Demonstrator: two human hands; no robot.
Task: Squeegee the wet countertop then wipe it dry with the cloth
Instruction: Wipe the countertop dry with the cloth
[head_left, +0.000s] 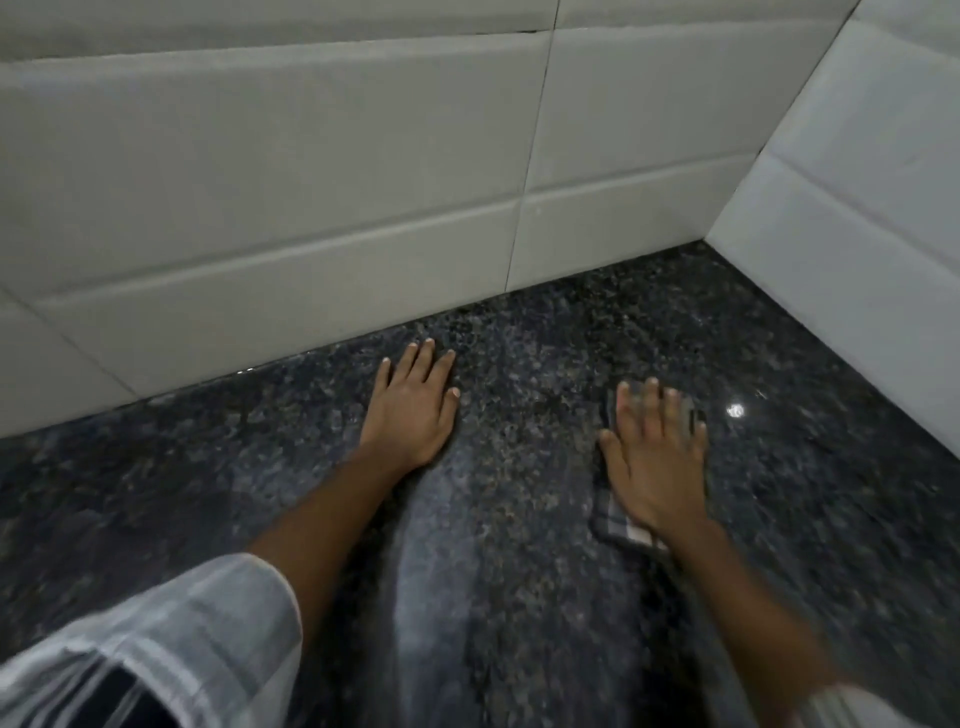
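Observation:
The dark speckled granite countertop (519, 519) fills the lower half of the view and shines where it is damp. My left hand (410, 405) lies flat on it with the fingers spread, near the back wall, holding nothing. My right hand (654, 457) presses palm-down on a dark checked cloth (618, 527), which lies flat on the stone and shows under the fingers and at the wrist. The right hand is blurred. No squeegee is in view.
White tiled walls (311, 182) close off the back, and a side wall (857, 218) meets it at the right corner. A bright light spot (735, 410) reflects on the stone to the right of the cloth. My white sleeve (171, 639) covers the lower left.

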